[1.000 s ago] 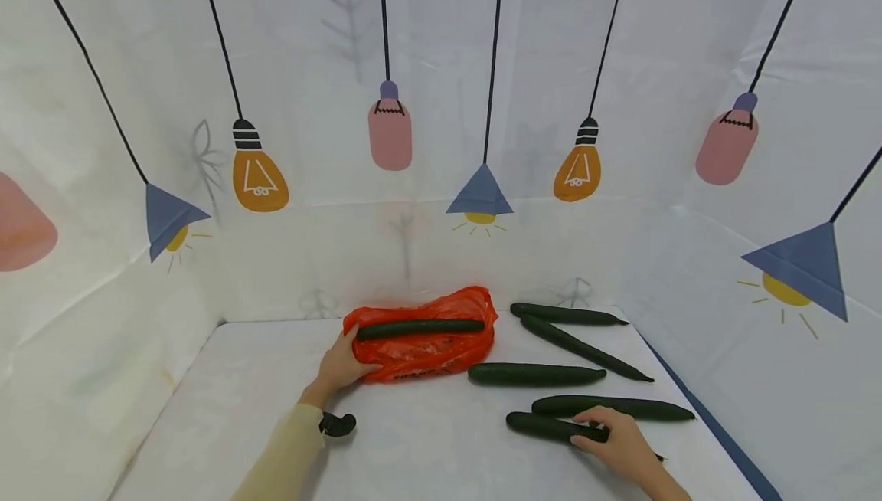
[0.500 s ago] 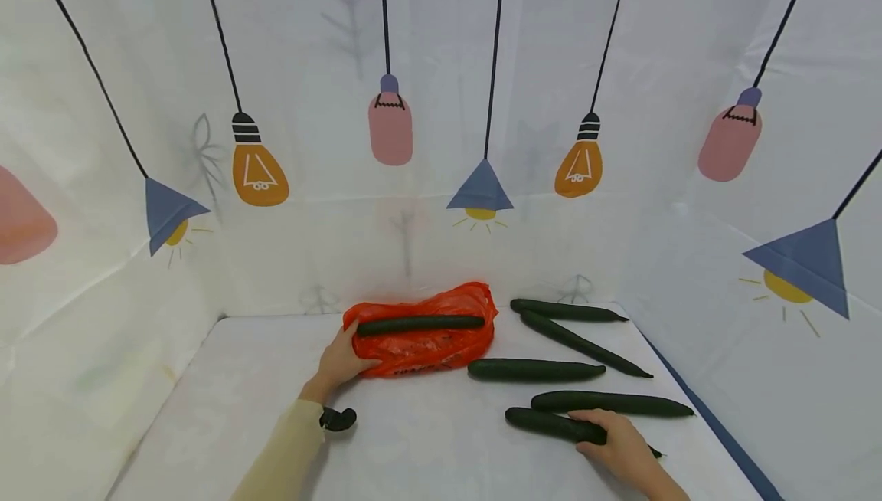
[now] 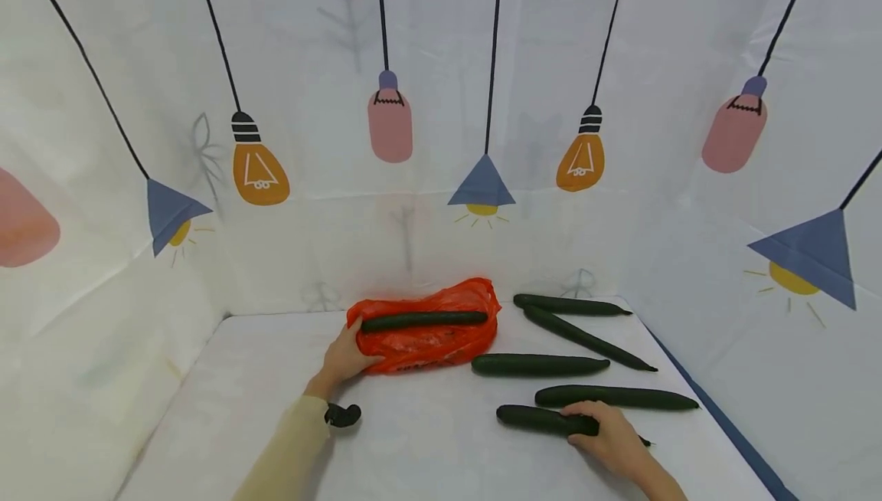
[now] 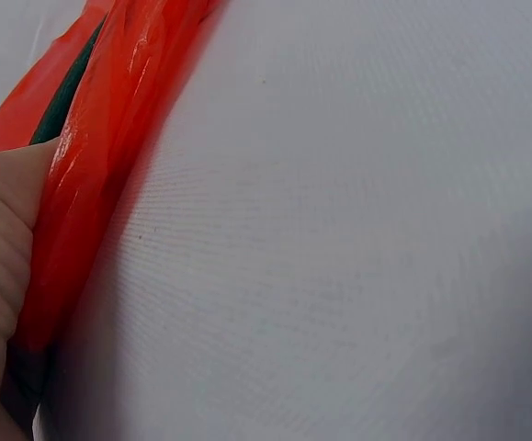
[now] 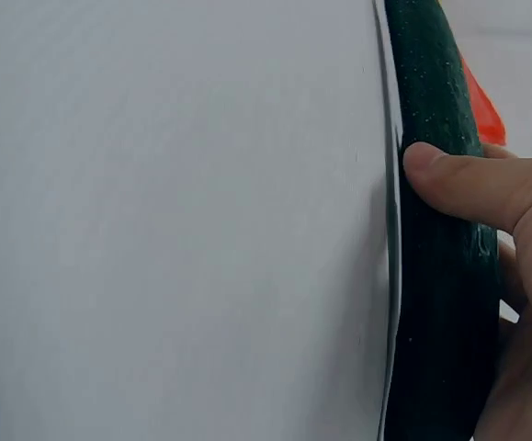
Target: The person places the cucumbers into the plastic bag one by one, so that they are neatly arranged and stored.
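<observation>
At the left end of a red plastic bag (image 3: 413, 349), my left hand (image 3: 343, 355) grips the bag's edge between thumb and fingers. A dark green cucumber (image 3: 423, 320) lies lengthwise in the bag's opening. In the left wrist view the thumb (image 4: 8, 197) is against the red film, with a strip of cucumber (image 4: 68, 96) showing behind it. My right hand (image 3: 612, 440) grips the nearest cucumber (image 3: 534, 418) around its middle, thumb on the near side. The right wrist view shows the thumb (image 5: 463, 182) across its dark skin; the other fingers are mostly hidden behind it.
Several more cucumbers lie at the right: one (image 3: 616, 397) just behind the held one, another (image 3: 540, 365) farther back, and two (image 3: 586, 338) touching near the back edge. A white-covered table (image 3: 413, 440) carries everything, with printed white cloth walls (image 3: 317, 240) around it.
My right hand has closed more firmly on the nearest cucumber and shifted it slightly left. The left hand stays at the bag. The head view has tilted a little.
</observation>
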{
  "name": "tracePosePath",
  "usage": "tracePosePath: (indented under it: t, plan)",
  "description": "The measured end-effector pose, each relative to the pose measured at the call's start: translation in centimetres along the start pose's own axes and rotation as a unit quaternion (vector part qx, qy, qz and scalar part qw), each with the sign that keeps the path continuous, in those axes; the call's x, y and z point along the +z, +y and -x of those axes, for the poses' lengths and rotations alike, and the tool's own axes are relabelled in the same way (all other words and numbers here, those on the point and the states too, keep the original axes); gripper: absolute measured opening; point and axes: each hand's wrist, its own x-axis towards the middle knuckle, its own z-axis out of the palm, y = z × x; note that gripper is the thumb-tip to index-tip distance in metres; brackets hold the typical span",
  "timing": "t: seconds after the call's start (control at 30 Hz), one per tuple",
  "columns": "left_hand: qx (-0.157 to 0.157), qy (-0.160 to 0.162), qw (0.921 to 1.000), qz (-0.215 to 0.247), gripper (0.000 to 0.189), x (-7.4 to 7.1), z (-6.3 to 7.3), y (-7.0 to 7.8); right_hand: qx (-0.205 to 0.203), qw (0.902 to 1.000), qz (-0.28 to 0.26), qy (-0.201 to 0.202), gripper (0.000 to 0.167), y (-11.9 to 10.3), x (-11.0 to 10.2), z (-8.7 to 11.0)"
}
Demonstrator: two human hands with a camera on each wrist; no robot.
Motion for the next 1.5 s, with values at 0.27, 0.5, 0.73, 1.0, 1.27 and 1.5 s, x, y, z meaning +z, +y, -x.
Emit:
tracePosePath:
  t: [0.27, 0.5, 0.73, 1.0, 1.27, 1.5]
  plan:
    - [0.000, 0.011, 0.9999, -0.004, 0.109, 0.1, 0.0, 0.3, -0.053, 0.9986, -0.005, -0.007, 0.041, -2.2, 0.7, -3.0]
    - [-0.001, 0.002, 1.0000, -0.009, 0.109, -0.1, 0.0, 0.4, -0.077, 0.9970, -0.008, 0.001, 0.043, -4.6, 1.5, -5.5]
    - [-0.007, 0.002, 1.0000, -0.003, 0.109, -0.1, 0.3, 0.5, -0.116, 0.9928, -0.028, -0.002, 0.040, -6.6, 2.6, -8.7]
    - [-0.001, 0.002, 1.0000, 0.002, 0.108, 0.1, 0.1, 0.6, -0.141, 0.9883, -0.057, -0.013, 0.035, -9.2, 3.6, -12.5]
    - [-0.001, 0.006, 1.0000, 0.002, 0.108, -0.2, 0.0, 0.7, -0.169, 0.9833, -0.066, -0.018, 0.034, -11.6, 4.4, -16.1]
    - [0.003, 0.001, 1.0000, 0.002, 0.109, -0.1, 0.2, 0.5, -0.170, 0.9829, -0.066, -0.028, 0.034, -13.5, 5.2, -18.1]
